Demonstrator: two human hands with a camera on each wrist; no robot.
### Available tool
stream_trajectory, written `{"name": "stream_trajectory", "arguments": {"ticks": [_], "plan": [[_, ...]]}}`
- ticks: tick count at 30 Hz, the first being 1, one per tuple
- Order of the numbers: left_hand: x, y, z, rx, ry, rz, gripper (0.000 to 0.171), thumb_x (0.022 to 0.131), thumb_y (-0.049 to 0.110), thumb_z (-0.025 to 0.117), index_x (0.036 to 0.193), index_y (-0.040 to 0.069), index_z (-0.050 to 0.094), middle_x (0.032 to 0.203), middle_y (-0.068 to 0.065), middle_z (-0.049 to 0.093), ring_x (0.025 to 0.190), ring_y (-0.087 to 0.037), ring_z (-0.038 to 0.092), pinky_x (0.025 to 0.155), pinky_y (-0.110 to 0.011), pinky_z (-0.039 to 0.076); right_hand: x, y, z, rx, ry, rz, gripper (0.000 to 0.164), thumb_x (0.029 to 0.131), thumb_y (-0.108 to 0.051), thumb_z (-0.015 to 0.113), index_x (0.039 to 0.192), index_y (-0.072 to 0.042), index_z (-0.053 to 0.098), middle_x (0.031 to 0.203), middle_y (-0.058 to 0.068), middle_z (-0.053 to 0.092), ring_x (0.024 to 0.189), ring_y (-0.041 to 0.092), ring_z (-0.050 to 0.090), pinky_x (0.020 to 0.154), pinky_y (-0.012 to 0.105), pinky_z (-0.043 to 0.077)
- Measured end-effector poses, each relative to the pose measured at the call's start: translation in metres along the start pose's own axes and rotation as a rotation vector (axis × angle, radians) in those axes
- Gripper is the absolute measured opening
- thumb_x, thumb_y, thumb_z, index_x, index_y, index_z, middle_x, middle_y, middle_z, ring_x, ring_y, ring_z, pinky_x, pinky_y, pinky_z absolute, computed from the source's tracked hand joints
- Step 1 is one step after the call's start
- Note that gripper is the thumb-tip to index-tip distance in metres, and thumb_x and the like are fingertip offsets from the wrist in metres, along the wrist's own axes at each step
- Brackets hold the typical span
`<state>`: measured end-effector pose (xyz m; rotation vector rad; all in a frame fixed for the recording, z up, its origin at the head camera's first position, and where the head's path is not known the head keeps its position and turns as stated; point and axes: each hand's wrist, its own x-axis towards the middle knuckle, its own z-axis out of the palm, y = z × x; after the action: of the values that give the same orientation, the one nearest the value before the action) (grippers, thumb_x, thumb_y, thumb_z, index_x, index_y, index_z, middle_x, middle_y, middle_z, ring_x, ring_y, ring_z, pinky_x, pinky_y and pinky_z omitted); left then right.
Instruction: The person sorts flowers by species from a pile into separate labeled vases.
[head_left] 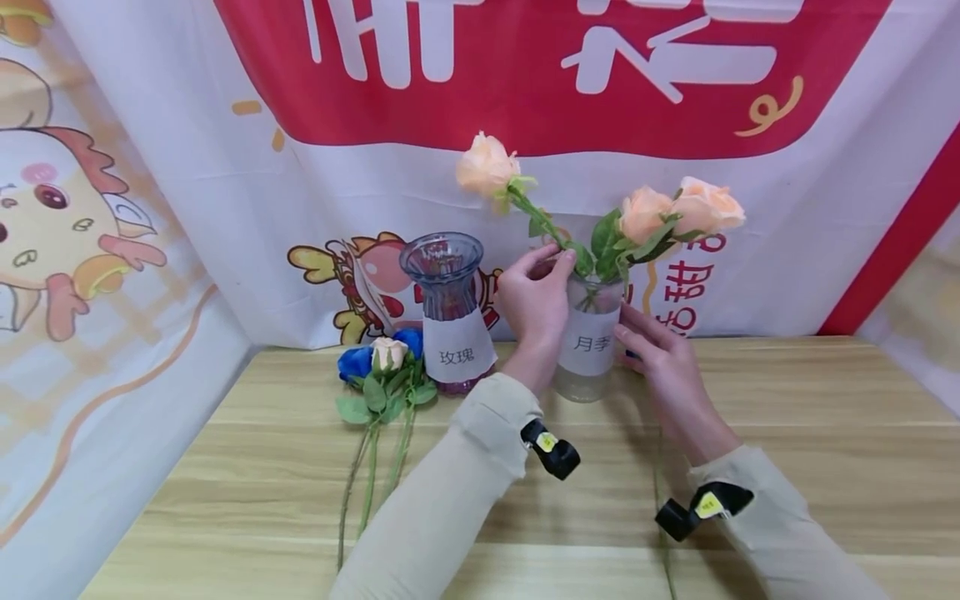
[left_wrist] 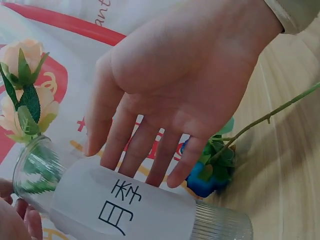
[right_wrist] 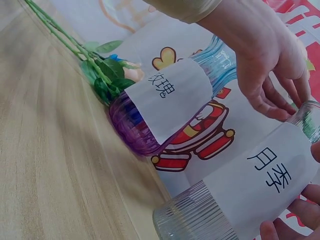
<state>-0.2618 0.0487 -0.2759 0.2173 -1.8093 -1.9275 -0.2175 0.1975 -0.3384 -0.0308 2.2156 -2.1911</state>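
Observation:
At the mouth of a clear ribbed vase (head_left: 585, 387) with a white paper label, my left hand (head_left: 536, 300) pinches the stem of a peach rose (head_left: 487, 167), which leans up to the left. Two more peach roses (head_left: 678, 208) stand in this vase, tilting right. My right hand (head_left: 663, 362) is at the vase's right side; in the left wrist view its fingers (left_wrist: 152, 145) stretch out nearly straight, tips right at the label. The right wrist view shows the left hand's bent fingers (right_wrist: 272, 102) beside the glass rim.
Left of the clear vase stands a blue and purple glass vase (head_left: 442, 275) with its own label. Blue and cream roses (head_left: 386, 358) lie by its base, stems toward me. A blue rose (left_wrist: 205, 182) lies behind my right hand. A printed cloth (head_left: 360, 183) hangs behind the table.

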Motion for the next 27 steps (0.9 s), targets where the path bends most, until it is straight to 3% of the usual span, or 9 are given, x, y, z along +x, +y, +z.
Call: {"name": "stream_trajectory", "arguments": {"ticks": [8,12,19,27], "plan": [[-0.003,0.005,0.001,-0.002,-0.033,0.045,0.014,0.088,0.01,0.086,0.101,0.016,0.083,0.093,0.002,0.081,0.081,-0.005,0.072,0.077,-0.021,0.061,0.0,0.0,-0.002,0.003,-0.007,0.003,0.066,0.11,-0.039,0.055,0.168,-0.02,0.029,0.177,0.0,0.028,0.162,0.023,0.03,0.13,0.055,0.032],[-0.006,0.004,-0.001,0.012,-0.067,0.042,0.011,0.091,0.013,0.083,0.102,0.016,0.085,0.097,0.003,0.082,0.083,-0.004,0.071,0.077,-0.022,0.061,0.0,-0.001,-0.001,-0.001,-0.012,0.004,0.065,0.111,-0.038,0.053,0.169,-0.02,0.029,0.177,0.0,0.029,0.161,0.023,0.03,0.129,0.055,0.033],[-0.01,0.0,-0.009,0.008,-0.074,0.013,0.008,0.094,0.021,0.082,0.101,0.018,0.084,0.095,0.003,0.08,0.084,-0.006,0.071,0.079,-0.025,0.061,0.0,-0.001,0.0,-0.012,-0.007,-0.002,0.066,0.111,-0.039,0.053,0.168,-0.018,0.029,0.177,0.001,0.029,0.161,0.025,0.031,0.128,0.054,0.035],[-0.014,-0.002,-0.023,-0.016,-0.077,0.033,0.014,0.093,0.022,0.082,0.106,0.016,0.083,0.1,0.003,0.08,0.088,-0.009,0.071,0.082,-0.027,0.062,-0.001,-0.001,-0.001,-0.009,-0.013,0.003,0.064,0.112,-0.036,0.05,0.169,-0.018,0.028,0.177,-0.001,0.028,0.161,0.025,0.03,0.129,0.054,0.034]]}}
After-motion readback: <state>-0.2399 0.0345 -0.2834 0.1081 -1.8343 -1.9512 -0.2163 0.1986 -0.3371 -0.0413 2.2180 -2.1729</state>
